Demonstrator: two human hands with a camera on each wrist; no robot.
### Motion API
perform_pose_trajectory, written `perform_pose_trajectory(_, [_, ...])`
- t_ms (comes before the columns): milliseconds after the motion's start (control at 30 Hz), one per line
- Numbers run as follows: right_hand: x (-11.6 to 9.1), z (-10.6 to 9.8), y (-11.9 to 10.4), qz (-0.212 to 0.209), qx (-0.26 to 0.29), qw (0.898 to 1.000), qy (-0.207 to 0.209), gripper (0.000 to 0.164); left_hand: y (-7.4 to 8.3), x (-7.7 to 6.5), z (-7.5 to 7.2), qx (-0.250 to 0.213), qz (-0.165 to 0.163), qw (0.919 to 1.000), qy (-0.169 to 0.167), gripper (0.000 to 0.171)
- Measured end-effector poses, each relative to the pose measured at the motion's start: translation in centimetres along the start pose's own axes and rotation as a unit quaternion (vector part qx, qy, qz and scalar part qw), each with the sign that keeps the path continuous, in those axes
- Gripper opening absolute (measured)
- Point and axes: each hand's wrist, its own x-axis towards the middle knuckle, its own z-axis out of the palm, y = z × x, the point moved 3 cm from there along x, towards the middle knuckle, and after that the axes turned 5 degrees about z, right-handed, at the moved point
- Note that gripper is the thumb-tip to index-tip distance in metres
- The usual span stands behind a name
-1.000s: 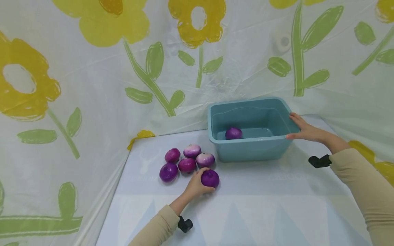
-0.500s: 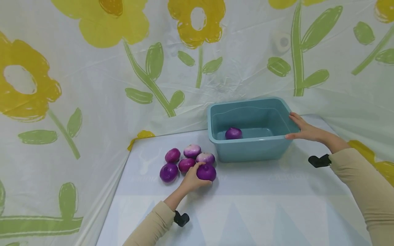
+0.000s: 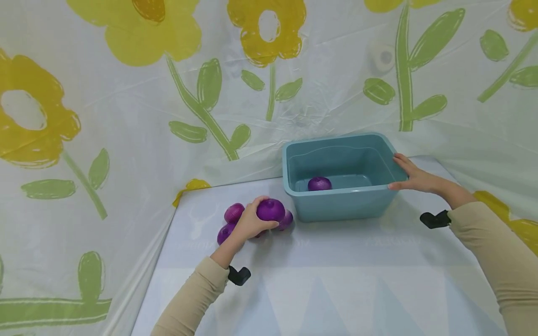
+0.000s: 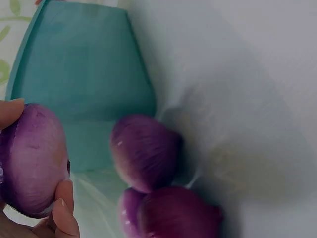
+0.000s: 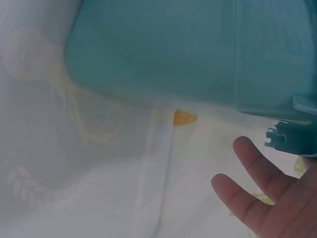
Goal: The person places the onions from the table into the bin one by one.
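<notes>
My left hand [image 3: 250,224] grips a purple onion [image 3: 271,210] between thumb and fingers, over the onion pile left of the bin. The left wrist view shows this onion [image 4: 37,158] with fingertips at its sides. Beneath, several other onions rest on the table, one purplish onion [image 3: 286,220] showing at the right; the hand hides part of the pile. A blue-green plastic bin [image 3: 344,205] holds one purple onion [image 3: 319,183]. My right hand [image 3: 420,180] rests at the bin's right rim, fingers spread, two of its fingers [image 5: 262,168] extended free below the rim.
The white table [image 3: 357,280] has pale blue triangles printed near the front. Behind it hangs a white curtain [image 3: 328,70] with yellow flowers and green leaves, close to the bin's back wall. A black wrist mount [image 3: 239,276] hangs below the left sleeve.
My left hand has lifted the purple onion and moved it up and left in the head view, over the pile. The right hand and the bin stay in place.
</notes>
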Motion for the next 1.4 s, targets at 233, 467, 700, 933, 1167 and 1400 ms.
perform_pose_trajectory(233, [-0.1, 0.0, 0.2, 0.000, -0.001, 1.000, 0.004, 0.098, 1.2, 1.7, -2.2, -0.011, -0.014, 0.9997, 0.018, 0.075])
perform_pose_trajectory(467, [0.0, -0.1, 0.3, 0.001, -0.008, 1.000, 0.006, 0.097, 2.5, 3.2, -3.5, -0.025, 0.003, 0.9992, 0.030, 0.075])
perform_pose_trajectory(700, [-0.2, -0.1, 0.1, 0.001, 0.002, 1.000, 0.004, 0.098, 4.5, 4.9, -4.1, -0.018, 0.026, 0.9984, 0.047, 0.077])
perform_pose_trajectory(933, [-0.3, 0.0, 0.0, -0.001, 0.008, 1.000, 0.002, 0.098, 6.8, 6.7, -3.4, -0.015, 0.058, 0.9969, 0.051, 0.078])
perform_pose_trajectory(1167, [0.0, 0.0, 0.1, 0.000, 0.003, 1.000, 0.003, 0.098, 8.5, 8.4, -1.7, -0.021, 0.054, 0.9972, 0.047, 0.078])
perform_pose_trajectory(1400, [0.1, 0.1, 0.1, 0.003, 0.003, 1.000, 0.005, 0.097, 9.5, 9.4, 0.0, 0.026, 0.033, 0.9976, 0.054, 0.079])
